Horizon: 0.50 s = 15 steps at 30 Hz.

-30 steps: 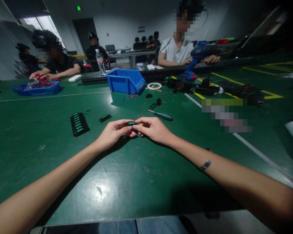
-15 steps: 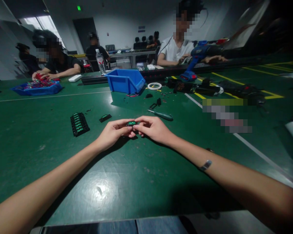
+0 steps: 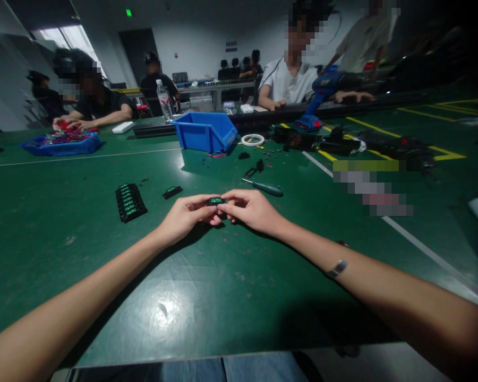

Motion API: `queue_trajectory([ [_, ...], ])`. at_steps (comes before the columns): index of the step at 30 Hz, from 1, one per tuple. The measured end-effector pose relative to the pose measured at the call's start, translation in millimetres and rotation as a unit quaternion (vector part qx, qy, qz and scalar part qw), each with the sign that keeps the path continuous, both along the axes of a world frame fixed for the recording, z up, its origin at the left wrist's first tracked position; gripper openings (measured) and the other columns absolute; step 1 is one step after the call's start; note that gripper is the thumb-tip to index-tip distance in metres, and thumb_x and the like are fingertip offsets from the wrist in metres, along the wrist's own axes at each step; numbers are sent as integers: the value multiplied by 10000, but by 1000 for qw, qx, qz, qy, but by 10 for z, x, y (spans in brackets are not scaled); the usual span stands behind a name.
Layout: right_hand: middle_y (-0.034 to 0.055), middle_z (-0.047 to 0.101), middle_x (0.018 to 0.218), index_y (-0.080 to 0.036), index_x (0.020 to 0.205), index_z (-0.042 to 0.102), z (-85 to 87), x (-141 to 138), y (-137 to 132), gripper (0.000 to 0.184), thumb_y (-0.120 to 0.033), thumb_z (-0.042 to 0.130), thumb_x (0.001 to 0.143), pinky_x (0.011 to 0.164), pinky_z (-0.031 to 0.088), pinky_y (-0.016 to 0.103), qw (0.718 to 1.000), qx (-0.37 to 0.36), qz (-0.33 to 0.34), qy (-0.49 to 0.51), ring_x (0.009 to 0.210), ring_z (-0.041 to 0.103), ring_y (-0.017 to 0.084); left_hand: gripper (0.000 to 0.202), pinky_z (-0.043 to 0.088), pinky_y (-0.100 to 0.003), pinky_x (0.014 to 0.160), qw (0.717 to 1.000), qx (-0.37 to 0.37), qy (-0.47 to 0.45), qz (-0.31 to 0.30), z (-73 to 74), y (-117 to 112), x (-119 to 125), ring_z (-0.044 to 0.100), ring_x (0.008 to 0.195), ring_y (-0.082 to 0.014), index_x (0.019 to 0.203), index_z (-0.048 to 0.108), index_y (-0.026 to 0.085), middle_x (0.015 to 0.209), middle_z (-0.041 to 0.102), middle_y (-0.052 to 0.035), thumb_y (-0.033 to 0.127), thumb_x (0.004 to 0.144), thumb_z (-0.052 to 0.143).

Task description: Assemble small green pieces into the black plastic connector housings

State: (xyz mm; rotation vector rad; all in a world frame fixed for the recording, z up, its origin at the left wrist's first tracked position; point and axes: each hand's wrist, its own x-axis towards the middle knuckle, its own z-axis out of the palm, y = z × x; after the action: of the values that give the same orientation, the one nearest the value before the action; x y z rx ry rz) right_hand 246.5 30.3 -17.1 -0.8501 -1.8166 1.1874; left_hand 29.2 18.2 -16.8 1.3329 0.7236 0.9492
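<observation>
A small black part with a green circuit board (image 3: 215,201) is pinched between my two hands, just above the green table. My left hand (image 3: 188,215) grips its left end with thumb and fingers. On the right end, the fingertips of my right hand (image 3: 249,209) are closed as well. The fingers hide most of the part's edges. A similar loose black-and-green part (image 3: 172,192) lies to the left of my hands. Farther left is a row of several such parts (image 3: 131,202) set side by side. Behind my right hand lies a green-handled screwdriver (image 3: 265,187).
Beyond my hands stand a blue bin (image 3: 205,132), a white tape ring (image 3: 252,140) and a blue power drill (image 3: 314,101). Small black pieces (image 3: 255,168) and screws lie scattered nearby. A blue tray of wires (image 3: 63,144) is far left, under a co-worker's hands. Another co-worker sits opposite.
My hands and the part they hold stay almost still. Across the table, the co-worker in white has shifted a hand, and another person has come into view at upper right.
</observation>
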Motion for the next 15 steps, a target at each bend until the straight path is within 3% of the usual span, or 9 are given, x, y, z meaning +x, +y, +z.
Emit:
queue_trajectory([
  [9, 38, 705, 787, -147, 994, 714, 13, -9, -5, 292, -418, 705, 886, 568, 538, 243, 1000, -14, 16, 5, 635, 618, 121, 369, 591, -294, 744, 1000, 16, 22, -6, 45, -26, 14, 714, 784, -174, 1173, 719, 119, 1009, 741, -112, 361, 896, 741],
  [15, -4, 653, 678, -152, 1097, 728, 52, -3, -25, 300, -374, 682, 900, 576, 498, 244, 1000, -3, 16, -20, 594, 600, 121, 313, 569, -283, 719, 985, 131, 79, 80, 105, -143, 42, 720, 749, -185, 1139, 703, 133, 868, 754, -71, 347, 912, 721],
])
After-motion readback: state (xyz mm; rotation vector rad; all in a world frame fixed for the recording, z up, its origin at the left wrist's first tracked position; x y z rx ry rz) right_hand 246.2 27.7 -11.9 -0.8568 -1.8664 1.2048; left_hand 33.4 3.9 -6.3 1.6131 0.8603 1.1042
